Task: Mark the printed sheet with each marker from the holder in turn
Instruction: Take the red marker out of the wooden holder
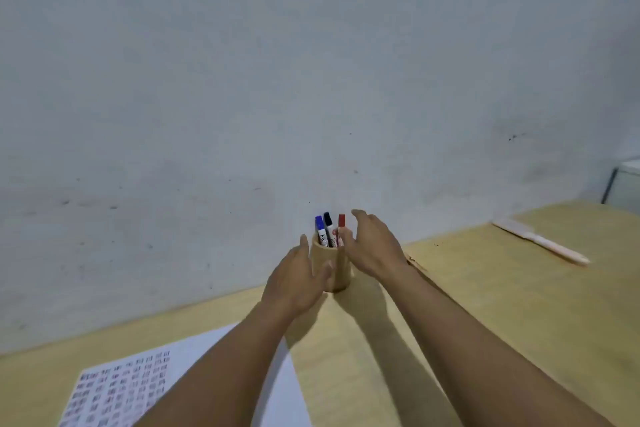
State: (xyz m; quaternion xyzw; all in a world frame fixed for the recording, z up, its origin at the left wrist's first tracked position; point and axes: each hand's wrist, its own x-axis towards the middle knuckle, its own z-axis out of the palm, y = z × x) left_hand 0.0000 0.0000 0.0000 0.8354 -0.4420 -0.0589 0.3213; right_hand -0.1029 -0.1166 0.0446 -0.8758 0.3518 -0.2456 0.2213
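Note:
A tan cylindrical holder (341, 276) stands on the wooden table by the wall. Three markers stick up from it: a blue-capped marker (320, 228), a black-capped marker (329, 224) and a red-capped marker (341, 223). My left hand (298, 279) wraps the holder's left side, thumb across its front. My right hand (372, 246) is at the holder's right rim, fingers spread, the thumb touching the red marker's body; nothing is gripped in it. The printed sheet (131, 388), white with rows of small dark and red marks, lies at the lower left, partly under my left forearm.
A white pen-like object (540, 241) lies on the table (502, 305) at the far right. The grey wall (277, 97) rises right behind the holder. A glass-and-metal box corner (623, 184) shows at the right edge.

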